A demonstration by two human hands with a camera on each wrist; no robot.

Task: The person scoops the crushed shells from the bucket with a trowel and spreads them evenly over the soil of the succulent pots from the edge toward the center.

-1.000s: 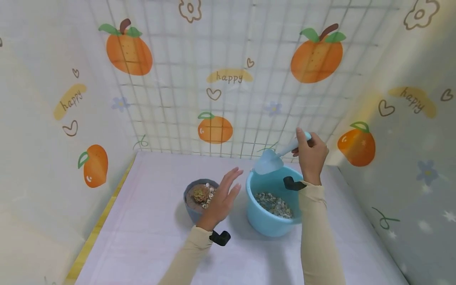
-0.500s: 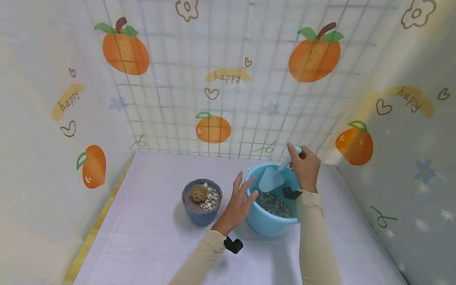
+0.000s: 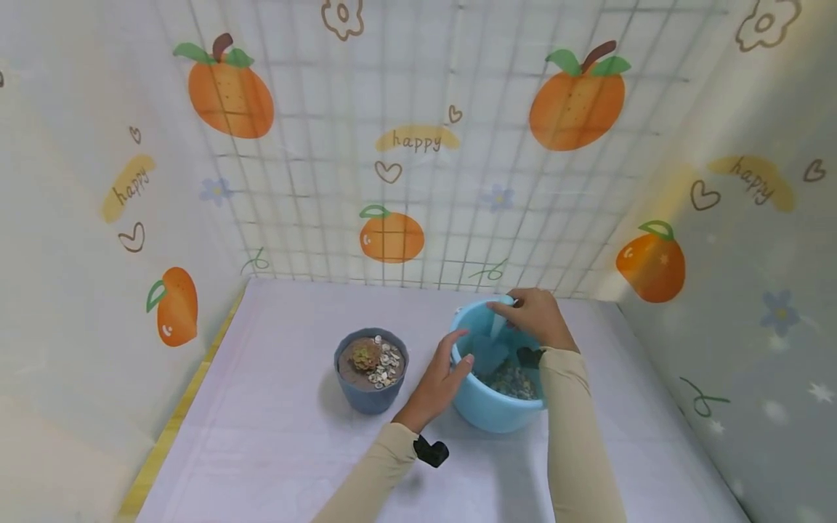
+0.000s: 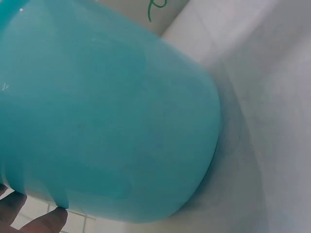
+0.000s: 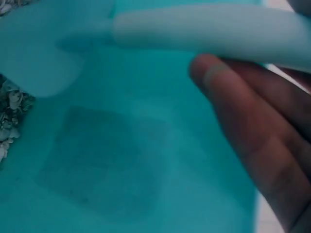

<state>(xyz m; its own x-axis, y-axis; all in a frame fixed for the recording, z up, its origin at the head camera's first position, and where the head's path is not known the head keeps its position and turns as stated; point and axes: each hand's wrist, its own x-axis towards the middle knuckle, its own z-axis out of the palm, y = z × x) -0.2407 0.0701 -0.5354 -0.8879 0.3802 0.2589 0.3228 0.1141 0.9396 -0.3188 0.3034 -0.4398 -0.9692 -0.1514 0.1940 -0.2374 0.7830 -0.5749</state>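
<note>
The right hand [image 3: 539, 317] is gripping a scoop [image 3: 489, 354] in the bucket [image 3: 497, 415], towards the desk's [image 3: 261, 465] right edge. Left hand [image 3: 434, 385], fingers apart, is touching the bucket

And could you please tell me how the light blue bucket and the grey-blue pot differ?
The bucket is bigger; the pot is smaller. The bucket is light blue, while the pot is a duller grey-blue. The scoop dips into the bucket, while the pot has a small plant. Both stand upright on the table and hold small chips.
</note>
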